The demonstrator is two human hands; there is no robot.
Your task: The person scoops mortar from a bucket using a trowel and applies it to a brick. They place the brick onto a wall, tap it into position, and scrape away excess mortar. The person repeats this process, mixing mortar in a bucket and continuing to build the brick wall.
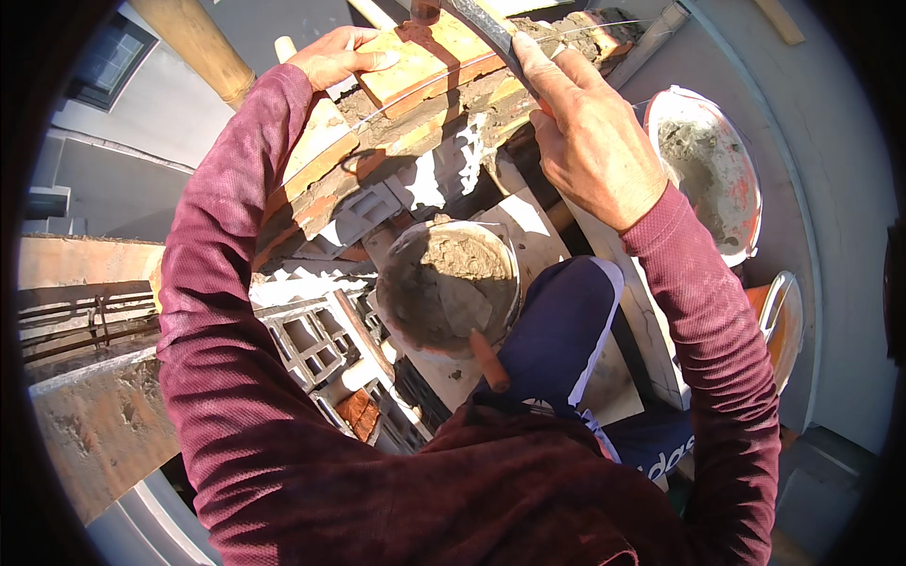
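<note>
At the top of the view, my left hand (332, 60) holds the left end of an orange brick (420, 62), thumb along its near edge. The brick lies on grey mortar along a brick wall (321, 184). My right hand (596, 132) is closed round a long dark tool (491, 30) that slants over the brick; its far end is cut off, so its kind is unclear. A taut string (429, 85) runs along the wall's near side. Below, a trowel (489, 360) rests in a bucket of mortar (389, 307), blade in the mix, handle toward me.
A second mortar bucket (750, 203) stands right, with an orange container (781, 325) nearer me. Hollow blocks (311, 341) lie left of the middle bucket. A bamboo pole (193, 47) rises at upper left. My bent knee (566, 316) is beside the bucket.
</note>
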